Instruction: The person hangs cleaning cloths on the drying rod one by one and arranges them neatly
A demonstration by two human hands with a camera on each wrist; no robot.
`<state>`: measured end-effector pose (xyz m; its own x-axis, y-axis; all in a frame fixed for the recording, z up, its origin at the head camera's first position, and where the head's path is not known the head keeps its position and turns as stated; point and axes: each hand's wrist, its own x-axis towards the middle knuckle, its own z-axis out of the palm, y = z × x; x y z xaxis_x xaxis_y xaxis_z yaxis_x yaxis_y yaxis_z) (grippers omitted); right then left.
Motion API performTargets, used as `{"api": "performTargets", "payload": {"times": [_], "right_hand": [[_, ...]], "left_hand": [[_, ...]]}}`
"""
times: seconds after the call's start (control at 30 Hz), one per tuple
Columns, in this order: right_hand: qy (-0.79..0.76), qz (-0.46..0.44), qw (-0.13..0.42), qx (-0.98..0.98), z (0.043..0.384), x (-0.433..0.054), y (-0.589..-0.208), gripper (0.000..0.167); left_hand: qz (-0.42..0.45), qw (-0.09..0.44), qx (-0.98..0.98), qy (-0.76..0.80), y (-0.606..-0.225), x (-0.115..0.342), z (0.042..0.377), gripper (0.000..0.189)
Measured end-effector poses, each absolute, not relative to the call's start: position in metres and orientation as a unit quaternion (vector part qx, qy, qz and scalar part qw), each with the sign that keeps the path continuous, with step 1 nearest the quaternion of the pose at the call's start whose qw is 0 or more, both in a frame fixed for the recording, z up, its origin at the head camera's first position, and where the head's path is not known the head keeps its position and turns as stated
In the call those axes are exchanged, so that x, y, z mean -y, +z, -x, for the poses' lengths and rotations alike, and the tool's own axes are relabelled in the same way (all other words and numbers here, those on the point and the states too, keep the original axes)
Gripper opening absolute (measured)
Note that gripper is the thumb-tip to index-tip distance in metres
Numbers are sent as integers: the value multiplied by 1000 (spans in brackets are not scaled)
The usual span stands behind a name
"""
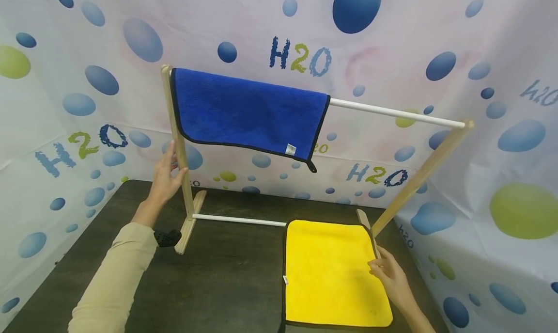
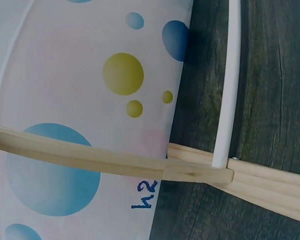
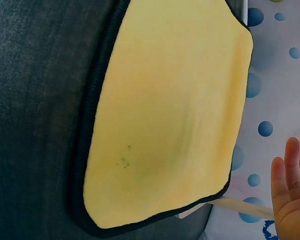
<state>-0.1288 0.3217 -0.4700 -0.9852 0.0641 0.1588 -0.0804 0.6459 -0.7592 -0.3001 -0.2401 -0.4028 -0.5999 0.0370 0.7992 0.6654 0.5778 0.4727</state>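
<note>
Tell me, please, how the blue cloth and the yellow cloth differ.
The blue cloth hangs over the upper bar; the yellow cloth is spread out lower down. The blue cloth's white label sits near its lower right corner, the yellow cloth's at its left edge, in the head view. Both have dark edging.

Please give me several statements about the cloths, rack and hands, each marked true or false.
1. The blue cloth hangs over the upper white bar. True.
2. The blue cloth covers that whole bar. False: the bar's right part is bare.
3. A white tag shows on the blue cloth. True.
4. The left hand holds the blue cloth. False: the left hand is at the left wooden post.
5. The yellow cloth is lower than the blue cloth. True.
</note>
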Motion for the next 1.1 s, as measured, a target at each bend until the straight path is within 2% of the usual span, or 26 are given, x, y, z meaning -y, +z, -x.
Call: {"api": "performTargets", "payload": {"times": [0.33,0.8,1.1], "right_hand": [[453,-7,65,889,123,-327,-481,54],[448,28,1,894,129,-323,-501,59],[443,100,-92,886,133,-327,-511,76]], "left_hand": [[190,339,813,-434,-398,233,299,80],[183,355,802,-444,-396,233,298,79],[179,358,803,-442,-397,231,298,79]]}}
